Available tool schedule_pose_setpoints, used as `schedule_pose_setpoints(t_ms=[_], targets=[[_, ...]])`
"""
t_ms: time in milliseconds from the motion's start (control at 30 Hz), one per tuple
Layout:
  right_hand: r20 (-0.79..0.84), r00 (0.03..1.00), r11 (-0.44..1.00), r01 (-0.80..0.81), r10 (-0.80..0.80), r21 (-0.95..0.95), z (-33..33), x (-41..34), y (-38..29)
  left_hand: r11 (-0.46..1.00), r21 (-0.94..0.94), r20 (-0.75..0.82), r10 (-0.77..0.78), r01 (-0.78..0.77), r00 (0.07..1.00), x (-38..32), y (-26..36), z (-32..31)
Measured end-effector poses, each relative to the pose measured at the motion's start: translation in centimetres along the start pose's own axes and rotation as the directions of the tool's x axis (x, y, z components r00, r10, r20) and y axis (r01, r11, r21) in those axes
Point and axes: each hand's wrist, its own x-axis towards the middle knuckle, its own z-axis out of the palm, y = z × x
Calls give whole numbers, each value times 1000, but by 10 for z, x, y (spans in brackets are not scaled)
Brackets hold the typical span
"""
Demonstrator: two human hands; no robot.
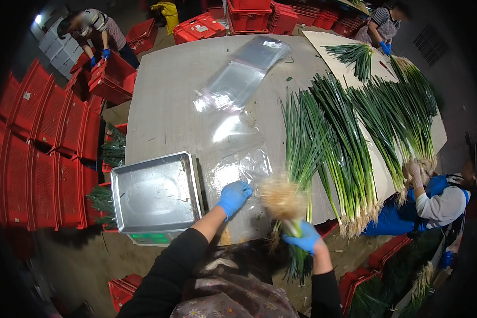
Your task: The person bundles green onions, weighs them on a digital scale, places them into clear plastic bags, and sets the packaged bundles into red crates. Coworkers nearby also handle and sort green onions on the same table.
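Observation:
My right hand (pixel 304 238), in a blue glove, is shut on a bunch of scallions (pixel 291 227) just off the table's front edge. The bunch's pale root end (pixel 284 198) points up over the table and is blurred; its green leaves hang down below the hand. On the tabletop, my left hand (pixel 234 196), also in a blue glove, has its fingers closed at the near part of a clear plastic bag (pixel 242 165). A metal tray (pixel 155 194) on a scale with a lit green display (pixel 150 237) stands to the left. Loose scallions (pixel 302 131) lie to the right.
A stack of clear bags (pixel 242 71) lies farther back. More scallion rows (pixel 353 159) cover the right side, where a co-worker's gloved hand (pixel 413 171) touches root ends. Red crates (pixel 43 159) are stacked at left. Two more people stand at the far corners.

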Motion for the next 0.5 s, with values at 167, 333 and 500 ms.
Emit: schedule_pose_setpoints(t_ms=[167, 333, 500], targets=[[81, 996, 964, 67, -47, -256, 58, 86, 23, 438, -798, 295, -313, 413, 903, 12, -76, 44], [-62, 981, 843, -190, 185, -502, 68, 95, 5, 973, -81, 0, -218, 217, 976, 20, -63, 17], [6, 986, 924, -151, 164, -352, 66, 113, 77, 980, -172, -225, -141, 103, 964, 6, -17, 11]])
